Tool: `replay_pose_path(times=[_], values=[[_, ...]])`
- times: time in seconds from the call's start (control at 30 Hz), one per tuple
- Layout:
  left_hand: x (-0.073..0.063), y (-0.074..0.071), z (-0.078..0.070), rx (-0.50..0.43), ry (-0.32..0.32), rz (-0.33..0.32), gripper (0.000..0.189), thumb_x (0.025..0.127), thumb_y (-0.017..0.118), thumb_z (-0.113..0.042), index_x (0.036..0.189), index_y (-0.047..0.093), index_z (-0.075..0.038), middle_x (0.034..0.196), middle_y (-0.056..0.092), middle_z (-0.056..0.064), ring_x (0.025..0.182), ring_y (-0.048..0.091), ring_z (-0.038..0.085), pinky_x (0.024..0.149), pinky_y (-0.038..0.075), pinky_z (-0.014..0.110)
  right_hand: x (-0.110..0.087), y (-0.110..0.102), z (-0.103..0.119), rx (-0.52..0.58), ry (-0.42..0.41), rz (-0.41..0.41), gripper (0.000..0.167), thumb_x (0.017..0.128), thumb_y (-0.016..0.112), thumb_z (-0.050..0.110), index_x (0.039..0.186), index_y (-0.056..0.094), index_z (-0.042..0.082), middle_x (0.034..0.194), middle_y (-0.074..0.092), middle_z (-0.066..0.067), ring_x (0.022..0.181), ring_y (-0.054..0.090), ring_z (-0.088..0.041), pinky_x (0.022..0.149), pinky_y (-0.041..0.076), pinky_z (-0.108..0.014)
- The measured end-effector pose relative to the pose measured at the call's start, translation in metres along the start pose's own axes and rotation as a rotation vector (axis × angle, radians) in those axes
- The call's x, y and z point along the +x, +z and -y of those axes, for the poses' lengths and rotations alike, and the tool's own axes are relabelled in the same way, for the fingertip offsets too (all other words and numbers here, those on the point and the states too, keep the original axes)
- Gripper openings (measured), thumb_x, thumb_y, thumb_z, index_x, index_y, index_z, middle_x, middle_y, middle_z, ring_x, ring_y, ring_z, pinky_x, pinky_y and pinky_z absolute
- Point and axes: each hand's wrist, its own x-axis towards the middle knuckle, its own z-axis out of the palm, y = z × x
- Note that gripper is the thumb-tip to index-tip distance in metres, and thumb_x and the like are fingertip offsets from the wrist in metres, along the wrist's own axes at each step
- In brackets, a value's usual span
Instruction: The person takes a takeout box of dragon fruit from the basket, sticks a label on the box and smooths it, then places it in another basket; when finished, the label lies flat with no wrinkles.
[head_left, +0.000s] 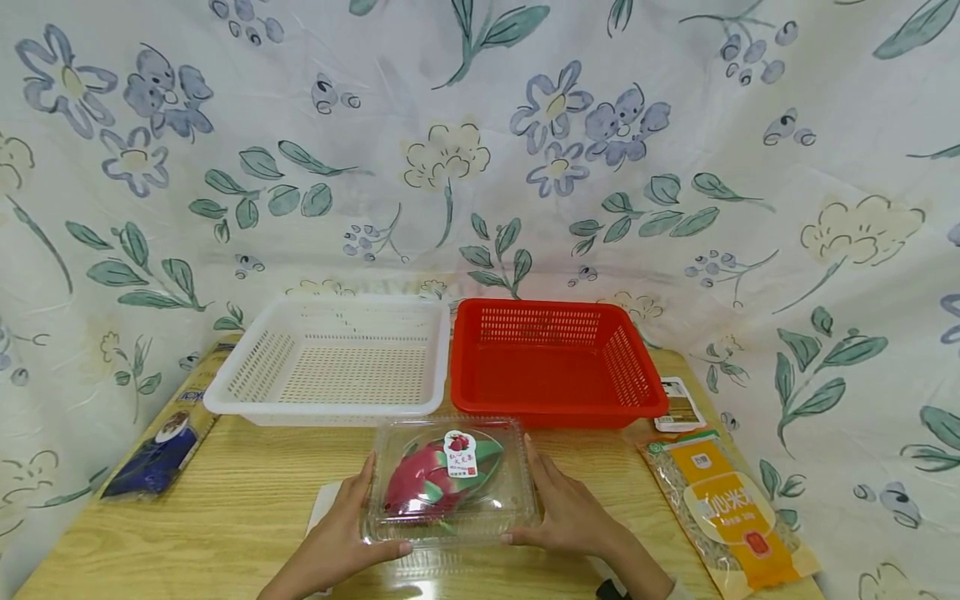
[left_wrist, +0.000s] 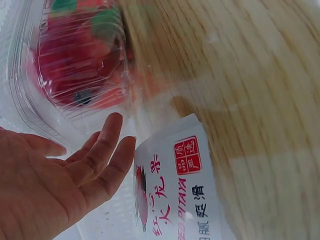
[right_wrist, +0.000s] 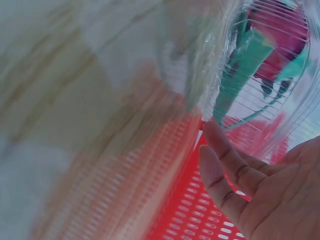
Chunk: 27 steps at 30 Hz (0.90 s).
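Note:
A clear plastic clamshell box (head_left: 486, 527) is between my two hands, in front of the baskets. Inside lies a pink-red dragon fruit (head_left: 420, 479) with green scales; a white fruit label (head_left: 460, 454) is on the lid. My left hand (head_left: 341, 529) grips the box's left side, thumb along the front edge. On the opposite side my right hand (head_left: 566, 517) holds it, its thumb at the front corner too. The left wrist view shows the left fingers (left_wrist: 102, 155) beside the box and near a printed white card (left_wrist: 175, 180). Right fingers (right_wrist: 225, 165) touch the box edge.
Behind the box stand a white plastic basket (head_left: 322, 410) on the left and a red one (head_left: 555, 408) on the right. A blue-and-gold packet (head_left: 165, 442) lies far left. At right are an orange grain bag (head_left: 727, 517) and a small packet (head_left: 678, 406). A floral curtain (head_left: 480, 208) hangs behind.

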Motion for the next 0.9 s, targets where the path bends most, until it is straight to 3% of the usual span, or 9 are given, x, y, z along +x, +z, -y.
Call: replay_pose_path(times=[0.37, 0.63, 0.9], values=[[0.0021, 0.0037, 0.001, -0.021, -0.029, 0.014, 0.129, 0.071, 0.084, -0.051, 0.161, -0.001, -0.018, 0.153, 0.028, 0.029, 0.127, 0.049, 0.05, 0.088, 0.049, 0.068, 0.001, 0.0031, 0.0005, 0.014, 0.0, 0.003, 0.129, 0.073, 0.071, 0.072, 0.16, -0.009, 0.02, 0.161, 0.024, -0.022, 0.134, 0.044, -0.049, 0.098, 0.044, -0.066], [0.0017, 0.0055, 0.001, -0.015, -0.003, 0.008, 0.129, 0.071, 0.085, -0.048, 0.161, -0.002, -0.016, 0.151, 0.031, 0.029, 0.133, 0.04, 0.053, 0.09, 0.047, 0.069, 0.0024, 0.0063, -0.0014, 0.043, -0.066, -0.035, 0.131, 0.073, 0.074, 0.07, 0.16, -0.011, 0.021, 0.16, 0.03, -0.017, 0.134, 0.047, -0.04, 0.096, 0.049, -0.061], [0.0029, 0.0087, 0.0014, -0.039, 0.006, 0.014, 0.131, 0.072, 0.084, -0.047, 0.16, -0.008, -0.017, 0.159, 0.015, 0.033, 0.138, 0.027, 0.061, 0.092, 0.042, 0.075, 0.0035, 0.0065, 0.0002, 0.098, -0.042, 0.004, 0.13, 0.073, 0.073, 0.07, 0.158, -0.017, 0.028, 0.162, 0.024, -0.017, 0.136, 0.044, -0.044, 0.096, 0.047, -0.065]])
